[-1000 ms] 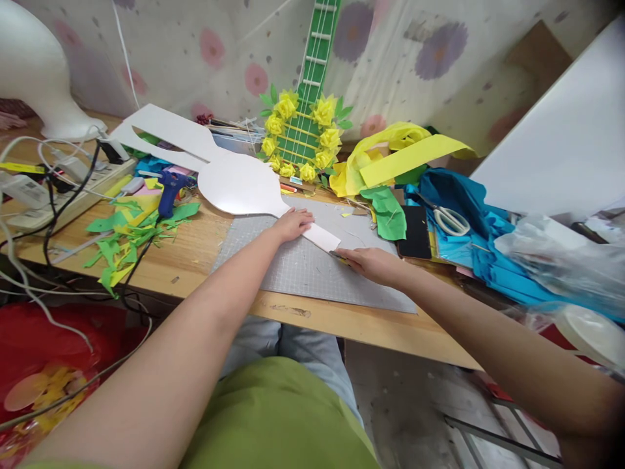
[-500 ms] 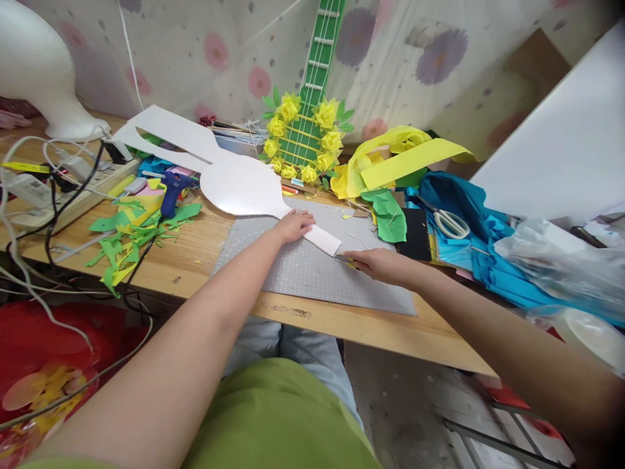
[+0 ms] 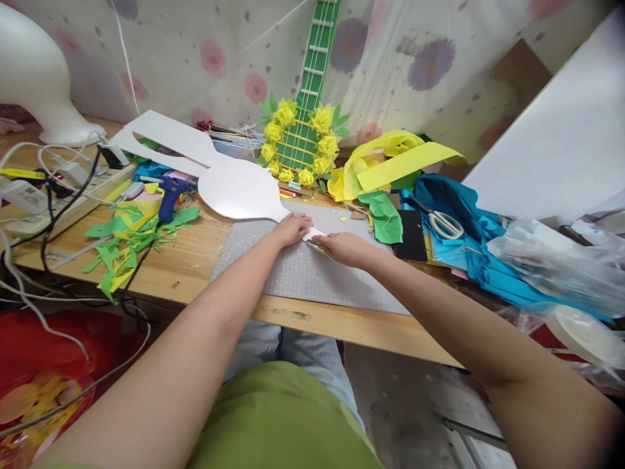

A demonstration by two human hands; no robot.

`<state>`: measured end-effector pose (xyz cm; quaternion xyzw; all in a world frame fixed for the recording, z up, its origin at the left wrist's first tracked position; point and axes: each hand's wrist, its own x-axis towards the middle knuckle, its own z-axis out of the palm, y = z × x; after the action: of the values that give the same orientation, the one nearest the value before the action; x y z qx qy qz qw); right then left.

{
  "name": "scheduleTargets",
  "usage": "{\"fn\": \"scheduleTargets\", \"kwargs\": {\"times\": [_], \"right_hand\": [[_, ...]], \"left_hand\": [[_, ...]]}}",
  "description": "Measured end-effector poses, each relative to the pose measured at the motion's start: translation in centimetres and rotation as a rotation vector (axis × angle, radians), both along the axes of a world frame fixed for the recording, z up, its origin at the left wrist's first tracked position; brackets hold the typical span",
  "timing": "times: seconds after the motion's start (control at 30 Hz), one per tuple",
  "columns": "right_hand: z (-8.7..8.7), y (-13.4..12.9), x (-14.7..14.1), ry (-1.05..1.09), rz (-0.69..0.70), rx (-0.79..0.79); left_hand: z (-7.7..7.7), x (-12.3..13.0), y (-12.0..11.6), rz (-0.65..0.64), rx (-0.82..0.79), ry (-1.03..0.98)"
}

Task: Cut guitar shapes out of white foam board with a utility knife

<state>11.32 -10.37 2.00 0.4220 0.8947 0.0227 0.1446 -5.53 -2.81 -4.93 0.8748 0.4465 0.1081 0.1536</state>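
Note:
A white foam board cut-out (image 3: 241,189) with a rounded body and a narrow neck lies partly over the grey cutting mat (image 3: 249,254). My left hand (image 3: 293,228) rests flat on the neck, fingers stretched out, pressing it down. Close to its fingertips, my right hand (image 3: 342,247) is closed around a slim craft knife (image 3: 312,243), whose blade lies at the near edge of the neck. Most of the knife's handle is hidden in my fingers, and my right hand covers the end of the neck.
Behind stands a green paper guitar (image 3: 299,140) with yellow paper roses. At left are a blue glue gun (image 3: 170,195), paper scraps (image 3: 120,244) and a power strip (image 3: 63,202) with cables. Scissors (image 3: 445,225) lie on blue paper at right, near yellow crepe paper (image 3: 407,166).
My right hand has moved left with the knife, from the far end of the white neck to beside my left hand. My left hand stays in place on the board.

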Motion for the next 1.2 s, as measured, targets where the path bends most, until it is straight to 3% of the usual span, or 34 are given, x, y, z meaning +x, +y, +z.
{"fn": "scheduleTargets", "kwargs": {"times": [0.27, 0.47, 0.93, 1.2], "right_hand": [[-0.3, 0.2, -0.5, -0.020, 0.015, 0.021], [0.4, 0.2, -0.4, -0.057, 0.023, -0.014], [0.2, 0.3, 1.9, -0.004, 0.035, -0.077], [0.4, -1.2, 3.9, 0.029, -0.018, -0.113]], "left_hand": [[-0.1, 0.0, 0.1, -0.007, 0.001, -0.008], [0.0, 0.0, 0.0, 0.003, -0.008, -0.004], [0.0, 0.0, 0.1, -0.014, 0.000, 0.016], [0.2, -0.1, 0.1, -0.019, -0.001, 0.003]]}}
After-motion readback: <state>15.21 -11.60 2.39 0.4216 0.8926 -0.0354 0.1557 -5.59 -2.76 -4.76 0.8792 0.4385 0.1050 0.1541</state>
